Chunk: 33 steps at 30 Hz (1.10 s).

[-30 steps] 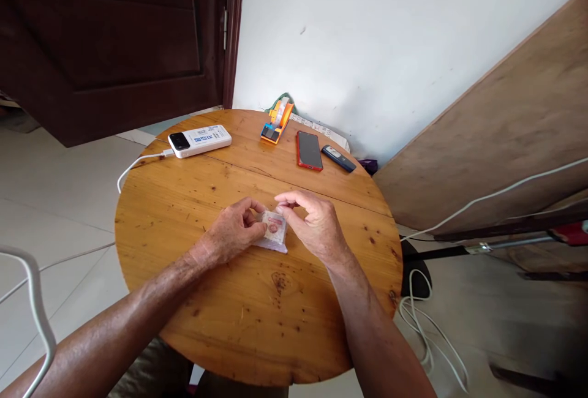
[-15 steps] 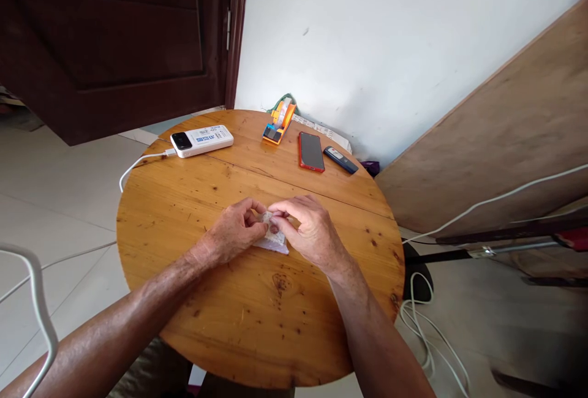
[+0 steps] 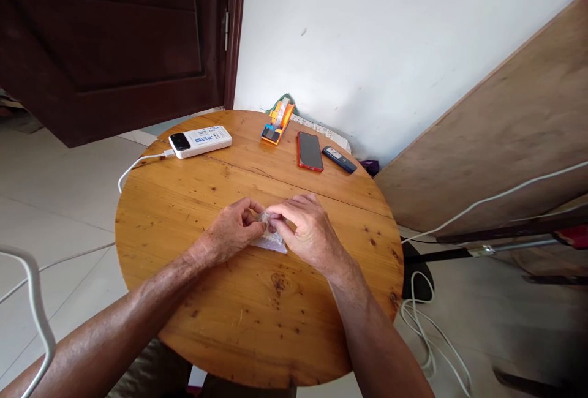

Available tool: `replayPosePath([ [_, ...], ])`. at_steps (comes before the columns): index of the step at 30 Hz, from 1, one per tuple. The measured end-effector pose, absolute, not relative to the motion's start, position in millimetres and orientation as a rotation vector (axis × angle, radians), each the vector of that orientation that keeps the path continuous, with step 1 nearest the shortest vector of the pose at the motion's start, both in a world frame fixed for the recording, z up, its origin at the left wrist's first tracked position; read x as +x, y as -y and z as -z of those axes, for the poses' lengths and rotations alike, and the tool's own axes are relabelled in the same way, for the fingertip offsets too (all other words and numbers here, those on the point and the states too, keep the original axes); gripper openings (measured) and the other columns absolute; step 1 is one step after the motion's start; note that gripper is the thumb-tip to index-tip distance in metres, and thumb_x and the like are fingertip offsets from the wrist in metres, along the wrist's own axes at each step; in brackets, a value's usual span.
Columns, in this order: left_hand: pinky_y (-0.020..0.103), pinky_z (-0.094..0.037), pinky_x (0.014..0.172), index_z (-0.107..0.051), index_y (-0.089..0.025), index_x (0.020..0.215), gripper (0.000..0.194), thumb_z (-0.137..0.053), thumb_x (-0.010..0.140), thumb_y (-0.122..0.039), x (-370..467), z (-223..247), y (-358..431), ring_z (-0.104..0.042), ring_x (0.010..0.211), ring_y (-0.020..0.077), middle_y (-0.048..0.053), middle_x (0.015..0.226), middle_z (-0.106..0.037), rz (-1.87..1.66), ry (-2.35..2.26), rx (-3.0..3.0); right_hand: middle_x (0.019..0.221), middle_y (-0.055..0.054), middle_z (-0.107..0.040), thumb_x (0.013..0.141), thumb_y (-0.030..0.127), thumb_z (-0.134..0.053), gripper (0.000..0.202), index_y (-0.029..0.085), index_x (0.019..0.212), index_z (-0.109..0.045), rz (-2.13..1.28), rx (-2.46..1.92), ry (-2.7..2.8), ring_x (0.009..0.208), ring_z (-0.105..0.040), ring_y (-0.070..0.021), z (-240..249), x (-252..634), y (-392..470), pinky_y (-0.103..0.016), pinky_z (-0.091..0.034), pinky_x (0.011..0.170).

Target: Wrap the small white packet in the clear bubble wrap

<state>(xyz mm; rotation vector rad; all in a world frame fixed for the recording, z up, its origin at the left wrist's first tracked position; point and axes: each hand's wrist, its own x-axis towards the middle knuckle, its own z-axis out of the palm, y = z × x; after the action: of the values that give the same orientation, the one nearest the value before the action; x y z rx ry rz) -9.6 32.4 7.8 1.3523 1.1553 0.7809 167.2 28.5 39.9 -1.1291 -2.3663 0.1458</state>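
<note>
Both hands meet over a small whitish, crinkled packet (image 3: 271, 244) near the middle of the round wooden table (image 3: 280, 318). My left hand (image 3: 234, 226) pinches its left side between thumb and fingers. From the right, my right hand (image 3: 310, 229) closes thumb and forefinger on the packet's upper part. The lower edge of the packet is smooth and pale lilac, and shows below the fingers. A small dark, roundish spot is visible between the fingertips; what it is I cannot make out.
Along the table's far side are a white power bank (image 3: 201, 141) with a cable plugged in, an orange tape dispenser (image 3: 278, 121), a red-edged phone (image 3: 310, 151) and a dark remote control (image 3: 339, 159). A white cable (image 3: 39, 312) hangs at the left. The wall (image 3: 367, 37) rises behind.
The hands stay at the packet, with only slight finger movement; the right fingertips shift a little over it. The whole view has drifted slightly.
</note>
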Motion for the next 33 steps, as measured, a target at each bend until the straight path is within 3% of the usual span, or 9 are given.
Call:
replayPosePath([
  [7,0.021,-0.028,0.049,-0.057,-0.018,0.091,0.032,-0.063,0.067,-0.038,-9.6,-5.3,-32.7,-0.038,0.05,0.0083,-0.009,0.055,-0.047,-0.791,-1.16,1.366,0.079,0.0,-0.074,0.09,0.015,-0.052,0.018,0.023,0.09,-0.068,-0.215,-1.118,2.3,0.072,-0.063,-0.0168,-44.3,167.2,-24.3,-0.035,-0.041,0.081],
  [15,0.022,-0.029,0.05,-0.057,-0.018,0.092,0.033,-0.062,0.067,-0.039,-8.4,-4.4,-32.6,-0.039,0.051,0.009,-0.009,0.055,-0.046,-0.8,-1.157,1.366,0.086,-0.001,-0.076,0.088,0.016,-0.055,0.017,0.024,0.091,-0.07,-0.305,-1.255,2.012,0.084,-0.068,-0.0197,-40.9,172.6,-31.6,-0.036,-0.047,0.084],
  [23,0.021,-0.027,0.048,-0.057,-0.018,0.091,0.032,-0.063,0.067,-0.038,-8.7,-3.5,-32.8,-0.038,0.049,0.0083,-0.009,0.054,-0.046,-0.792,-1.132,1.35,0.072,0.003,-0.074,0.084,0.013,-0.056,0.02,0.025,0.081,-0.072,-0.445,-1.183,2.175,0.071,-0.065,-0.0159,-40.9,170.2,-31.5,-0.036,-0.047,0.087],
  [33,0.021,-0.027,0.049,-0.058,-0.017,0.092,0.036,-0.062,0.067,-0.042,-9.2,-6.9,-32.4,-0.037,0.05,0.009,-0.009,0.055,-0.047,-0.787,-1.177,1.393,0.075,0.002,-0.075,0.084,0.011,-0.056,0.023,0.025,0.08,-0.073,-0.412,-1.193,2.111,0.072,-0.066,-0.0162,-42.2,169.9,-30.3,-0.035,-0.048,0.084],
])
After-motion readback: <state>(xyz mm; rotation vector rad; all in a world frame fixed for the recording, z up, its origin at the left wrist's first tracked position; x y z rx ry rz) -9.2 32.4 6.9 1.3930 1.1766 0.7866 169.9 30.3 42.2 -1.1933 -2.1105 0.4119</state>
